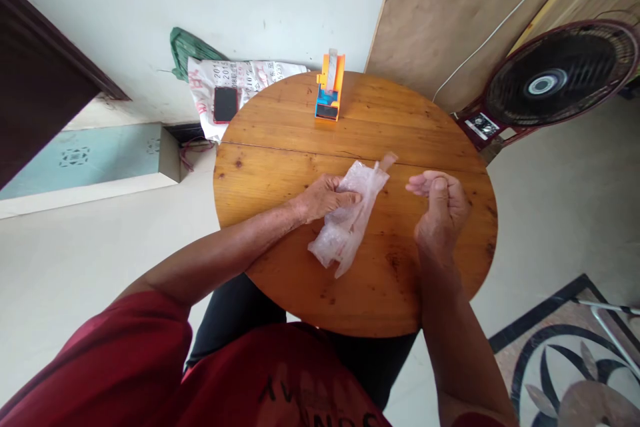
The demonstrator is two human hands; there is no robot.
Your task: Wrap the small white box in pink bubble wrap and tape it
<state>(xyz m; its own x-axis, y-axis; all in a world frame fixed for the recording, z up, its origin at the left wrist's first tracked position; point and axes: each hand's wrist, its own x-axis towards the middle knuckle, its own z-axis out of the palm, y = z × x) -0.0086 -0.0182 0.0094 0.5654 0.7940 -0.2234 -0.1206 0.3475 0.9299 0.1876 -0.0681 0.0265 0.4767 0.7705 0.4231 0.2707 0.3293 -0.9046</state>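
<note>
A crumpled, clear bubble wrap bag [350, 217] slants over the round wooden table. My left hand [327, 200] is closed on its left edge, with the thumb lying on top. From the upper right corner of the wrap sticks out a short strip of tape [388, 161]. My right hand [443, 210] hovers to the right of the wrap, apart from it. Its fingers are loosely bent and point left, and nothing shows in them. Beyond both hands, an orange and blue tape dispenser [330, 87] stands near the table's far edge.
The round wooden table [280, 127] has its far edge close to the wall. Left of it, a dark phone [225, 105] lies on a printed white sack [260, 73], beside a green bag [193, 50]. A large fan [545, 83] stands at the right.
</note>
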